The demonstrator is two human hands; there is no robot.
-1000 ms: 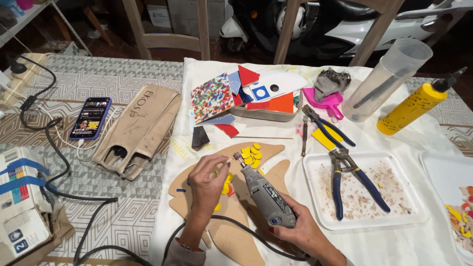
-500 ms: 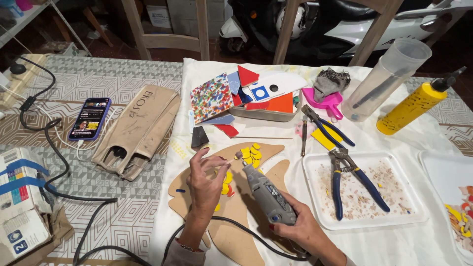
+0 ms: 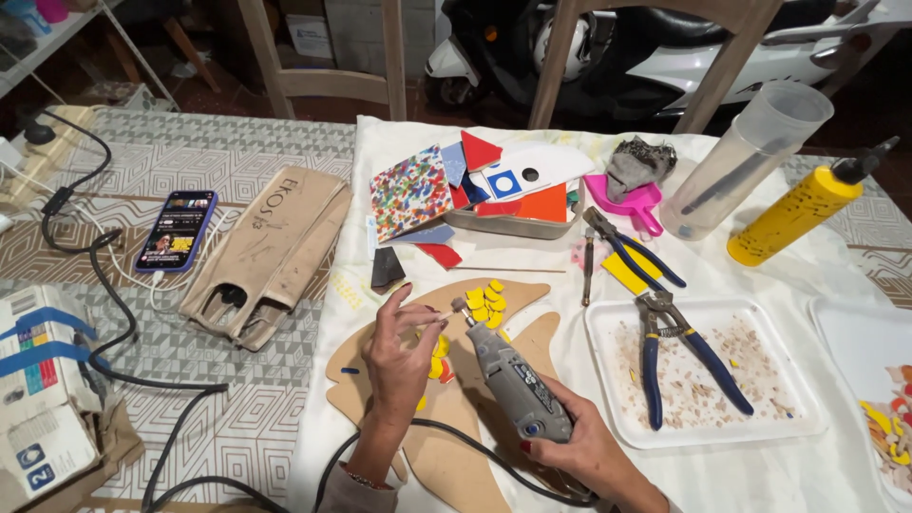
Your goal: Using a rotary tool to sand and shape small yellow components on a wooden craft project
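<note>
My left hand (image 3: 401, 356) pinches a small pale tile piece (image 3: 443, 315) between thumb and fingers, above a flat brown wooden cutout (image 3: 446, 446). My right hand (image 3: 589, 456) grips a grey corded rotary tool (image 3: 513, 380), its tip right at the piece. Several small yellow tile bits (image 3: 484, 302) lie on the cutout just beyond the tool's tip, with more yellow and red bits under my left hand.
A white tray (image 3: 798, 418) holds blue-handled nippers (image 3: 679, 356). Behind are a tin of coloured tile shards (image 3: 475, 185), other blue pliers (image 3: 632, 252), a pink scoop (image 3: 636, 201), a clear beaker (image 3: 746, 161), a yellow bottle (image 3: 803, 209). A phone (image 3: 178, 231) and tan case (image 3: 271, 252) lie left.
My left hand has lifted from the cutout and moved up to the tool's tip with the small piece. The rotary tool has shifted slightly towards it.
</note>
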